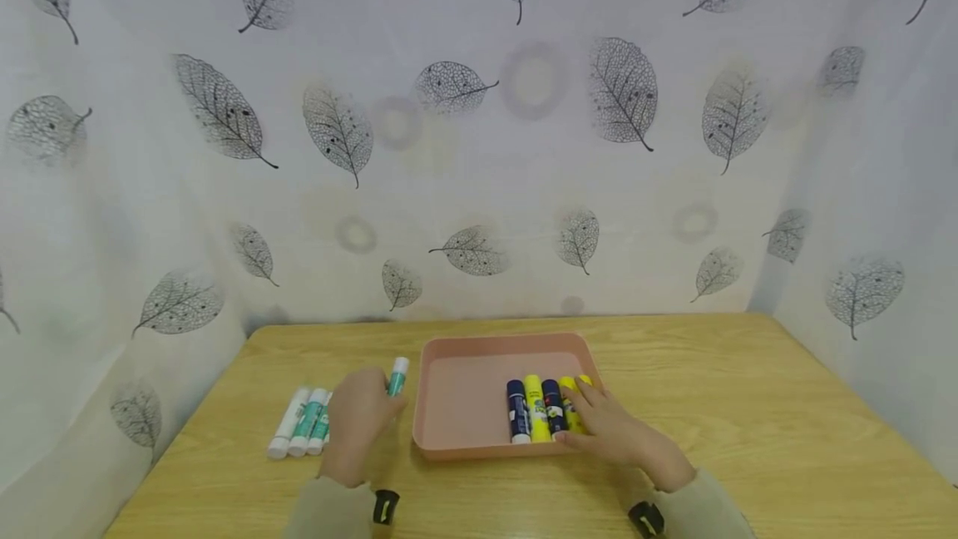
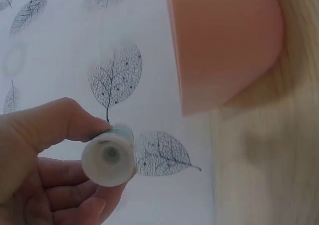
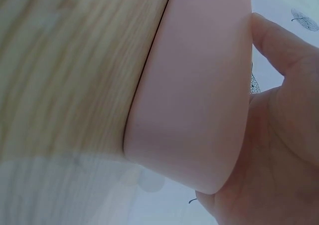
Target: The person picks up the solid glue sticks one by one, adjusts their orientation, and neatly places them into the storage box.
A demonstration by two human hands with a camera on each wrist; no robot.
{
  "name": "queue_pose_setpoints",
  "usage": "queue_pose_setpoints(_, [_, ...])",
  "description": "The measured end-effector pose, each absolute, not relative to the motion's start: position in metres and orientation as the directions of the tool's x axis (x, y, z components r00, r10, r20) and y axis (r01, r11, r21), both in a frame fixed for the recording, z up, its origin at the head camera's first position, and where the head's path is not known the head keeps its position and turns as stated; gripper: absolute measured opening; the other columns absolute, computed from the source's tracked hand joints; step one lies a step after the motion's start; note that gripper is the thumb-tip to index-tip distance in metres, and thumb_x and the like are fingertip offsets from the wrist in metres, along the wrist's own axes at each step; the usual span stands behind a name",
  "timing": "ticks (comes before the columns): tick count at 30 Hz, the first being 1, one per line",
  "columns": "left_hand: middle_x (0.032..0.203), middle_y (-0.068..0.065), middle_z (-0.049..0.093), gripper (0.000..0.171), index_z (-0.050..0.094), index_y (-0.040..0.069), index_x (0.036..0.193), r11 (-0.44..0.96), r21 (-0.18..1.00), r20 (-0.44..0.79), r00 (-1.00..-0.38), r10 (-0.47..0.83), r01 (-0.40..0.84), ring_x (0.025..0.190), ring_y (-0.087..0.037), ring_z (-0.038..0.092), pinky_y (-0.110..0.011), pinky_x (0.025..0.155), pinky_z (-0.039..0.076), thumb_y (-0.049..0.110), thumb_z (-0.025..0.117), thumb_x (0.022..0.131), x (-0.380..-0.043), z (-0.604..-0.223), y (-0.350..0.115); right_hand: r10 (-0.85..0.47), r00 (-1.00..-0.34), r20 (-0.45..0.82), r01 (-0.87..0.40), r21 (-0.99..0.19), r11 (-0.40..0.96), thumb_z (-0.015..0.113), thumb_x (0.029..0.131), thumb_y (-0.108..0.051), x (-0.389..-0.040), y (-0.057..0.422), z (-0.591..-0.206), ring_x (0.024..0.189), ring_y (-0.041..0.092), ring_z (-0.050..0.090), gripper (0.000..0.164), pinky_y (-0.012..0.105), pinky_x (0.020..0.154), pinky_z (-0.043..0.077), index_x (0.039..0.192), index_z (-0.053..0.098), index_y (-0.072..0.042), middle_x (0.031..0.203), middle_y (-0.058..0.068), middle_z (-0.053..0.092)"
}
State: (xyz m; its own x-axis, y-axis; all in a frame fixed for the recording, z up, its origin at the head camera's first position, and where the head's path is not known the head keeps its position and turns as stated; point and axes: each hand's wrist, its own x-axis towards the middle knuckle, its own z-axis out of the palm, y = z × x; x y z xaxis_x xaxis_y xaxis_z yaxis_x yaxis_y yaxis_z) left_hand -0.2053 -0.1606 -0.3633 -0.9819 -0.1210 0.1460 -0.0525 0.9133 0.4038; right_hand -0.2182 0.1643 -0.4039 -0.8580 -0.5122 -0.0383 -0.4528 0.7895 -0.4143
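Observation:
My left hand [image 1: 359, 416] grips a white and green glue stick [image 1: 398, 376] between thumb and fingers, left of the pink tray [image 1: 460, 406]. In the left wrist view, the round white end of this glue stick [image 2: 108, 160] faces the camera. My right hand [image 1: 612, 431] lies over the tray's right end with its fingers spread, touching a yellow glue stick [image 1: 571, 416]. Its thumb is near the tray's front rim; the palm hides part of that corner. Dark blue glue sticks [image 1: 518, 410] and yellow glue sticks [image 1: 535, 406] lie side by side in the tray.
Left of my left hand, several white and green glue sticks [image 1: 305, 422] lie in a row on the wooden table [image 1: 718, 406], one partly hidden by the hand. A leaf-patterned curtain [image 1: 479, 165] encloses the table's back and sides.

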Motion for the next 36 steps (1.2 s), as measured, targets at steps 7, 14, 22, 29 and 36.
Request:
queue_pose_setpoints(7, [0.050,0.002,0.039,0.036,0.042,0.012,0.053,0.922,0.384,0.143,-0.984,-0.108,-0.046,0.048,-0.014,0.038,-0.028,0.040,0.032,0.028,0.070,0.069,-0.212,-0.364,-0.139,-0.523,-0.852,-0.028,-0.463,-0.429,0.776,0.049,0.086,-0.045,-0.217,0.164,-0.409,0.126,0.044,0.010,0.073,0.056,0.099,0.009,0.133,0.028,0.006,0.138,0.030,0.016])
queue_pose_setpoints(14, [0.061,-0.001,0.049,0.025,0.054,0.009,0.066,0.938,0.338,0.107,-0.988,-0.114,-0.072,0.056,-0.017,0.048,-0.033,0.045,0.040,0.025,0.073,0.066,-0.218,-0.372,-0.121,-0.514,-0.857,-0.032,-0.451,-0.436,0.779,0.050,0.086,-0.044,-0.216,0.165,-0.410,0.127,0.044,0.009,0.071,0.056,0.099,0.008,0.133,0.029,0.005,0.138,0.029,0.016])
queue_pose_setpoints(22, [0.063,-0.005,0.052,0.028,0.058,0.005,0.073,0.970,0.228,0.072,-0.992,-0.108,-0.089,0.057,-0.020,0.052,-0.034,0.046,0.042,0.024,0.076,0.064,-0.217,-0.378,-0.105,-0.501,-0.864,-0.047,-0.438,-0.419,0.795,0.049,0.086,-0.045,-0.215,0.165,-0.407,0.127,0.044,0.009,0.072,0.055,0.098,0.010,0.133,0.028,0.006,0.139,0.029,0.015])
queue_pose_setpoints(29, [0.060,-0.004,0.055,0.021,0.055,0.011,0.063,0.989,0.134,0.082,-0.994,-0.075,-0.064,0.055,-0.021,0.054,-0.035,0.045,0.042,0.019,0.075,0.063,-0.215,-0.386,-0.096,-0.505,-0.862,-0.050,-0.442,-0.417,0.794,0.049,0.086,-0.045,-0.215,0.164,-0.405,0.127,0.044,0.009,0.072,0.055,0.099,0.010,0.133,0.029,0.006,0.139,0.030,0.014])
queue_pose_setpoints(36, [0.063,-0.006,0.057,0.012,0.057,0.009,0.064,0.992,0.110,0.054,-0.996,-0.074,-0.068,0.058,-0.023,0.056,-0.038,0.047,0.044,0.007,0.068,0.069,-0.213,-0.387,-0.088,-0.503,-0.864,-0.034,-0.449,-0.403,0.798,0.049,0.087,-0.043,-0.217,0.163,-0.403,0.127,0.043,0.009,0.070,0.054,0.099,0.009,0.133,0.030,0.005,0.138,0.029,0.015])
